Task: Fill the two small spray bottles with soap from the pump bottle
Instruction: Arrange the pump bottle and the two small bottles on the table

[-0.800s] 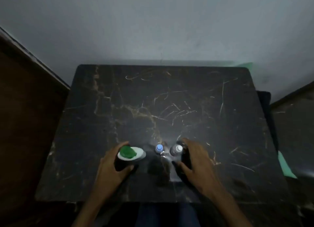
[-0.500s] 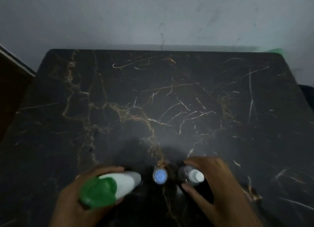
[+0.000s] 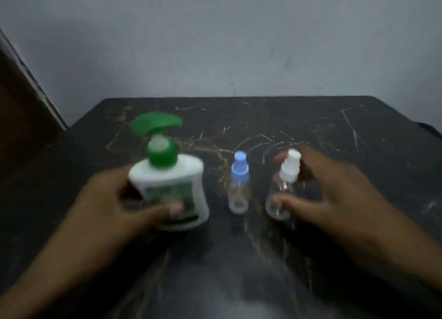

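A white pump bottle (image 3: 178,177) with a green pump head and green label stands left of centre, tilted slightly left, and my left hand (image 3: 114,206) grips its body from the left, thumb across the label. A small clear spray bottle with a blue cap (image 3: 238,182) stands free in the middle. To its right is a second clear spray bottle with a white cap (image 3: 285,175); my right hand (image 3: 334,194) wraps around it, fingers behind the cap and thumb at its base. Both small bottles look empty. The picture is blurred.
The bottles stand on a black marble table (image 3: 334,127) with gold and white veins. A grey wall rises right behind its far edge. Dark wooden furniture (image 3: 21,113) lies beyond the table's left side.
The view has dropped from overhead to a lower, closer angle. The bottles now show from the side. Both hands have stayed on the pump bottle and the white-capped bottle.
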Demonstrator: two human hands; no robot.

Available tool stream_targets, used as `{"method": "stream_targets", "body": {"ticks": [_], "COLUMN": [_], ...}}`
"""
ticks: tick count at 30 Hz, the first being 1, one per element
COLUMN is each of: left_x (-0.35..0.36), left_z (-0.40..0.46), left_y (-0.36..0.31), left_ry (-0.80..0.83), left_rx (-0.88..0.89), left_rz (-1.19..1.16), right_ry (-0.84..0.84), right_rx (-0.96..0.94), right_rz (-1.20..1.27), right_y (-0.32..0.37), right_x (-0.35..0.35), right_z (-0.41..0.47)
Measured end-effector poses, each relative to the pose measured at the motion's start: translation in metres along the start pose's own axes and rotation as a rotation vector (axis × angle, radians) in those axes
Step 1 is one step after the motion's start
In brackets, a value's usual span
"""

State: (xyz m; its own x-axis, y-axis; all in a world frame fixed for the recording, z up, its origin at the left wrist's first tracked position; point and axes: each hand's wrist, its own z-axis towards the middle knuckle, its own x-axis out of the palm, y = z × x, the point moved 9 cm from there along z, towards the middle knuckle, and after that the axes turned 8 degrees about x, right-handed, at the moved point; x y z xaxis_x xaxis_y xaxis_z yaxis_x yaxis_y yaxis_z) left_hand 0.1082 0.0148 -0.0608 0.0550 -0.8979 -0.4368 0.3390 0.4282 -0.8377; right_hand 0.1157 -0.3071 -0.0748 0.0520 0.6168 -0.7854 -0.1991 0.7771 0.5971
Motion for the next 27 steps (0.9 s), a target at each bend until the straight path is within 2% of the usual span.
{"method": "stream_targets", "body": {"ticks": [2, 6, 17, 21, 25, 27], "left_x": [0.017, 0.013, 0.012, -0.014, -0.023, -0.023], "left_z": [-0.001, -0.010, -0.008, -0.001, 0.015, 0.021], "left_y": [-0.013, -0.011, -0.019, -0.055, -0.102, -0.118], "left_ry": [0.038, 0.024, 0.054, 0.015, -0.015, -0.065], "left_rx": [-0.023, -0.019, 0.044, 0.222, 0.379, 0.432], "left_rz": [-0.106, -0.165, -0.119, -0.068, -0.014, 0.085], "right_ry": [-0.075, -0.135, -0.051, -0.180, -0.312, -0.372], "right_rx": [-0.010, -0.025, 0.091, 0.094, -0.010, -0.073], "right_rz": [0.043, 0.129, 0.238, 0.213, 0.077, 0.009], "right_y": [0.025, 0.025, 0.014, 0.017, 0.055, 0.077], "right_x": [-0.004, 0.004, 0.025, -0.012, -0.050, -0.061], "right_z": [0.006, -0.007, -0.030, -0.046, -0.052, -0.049]}}
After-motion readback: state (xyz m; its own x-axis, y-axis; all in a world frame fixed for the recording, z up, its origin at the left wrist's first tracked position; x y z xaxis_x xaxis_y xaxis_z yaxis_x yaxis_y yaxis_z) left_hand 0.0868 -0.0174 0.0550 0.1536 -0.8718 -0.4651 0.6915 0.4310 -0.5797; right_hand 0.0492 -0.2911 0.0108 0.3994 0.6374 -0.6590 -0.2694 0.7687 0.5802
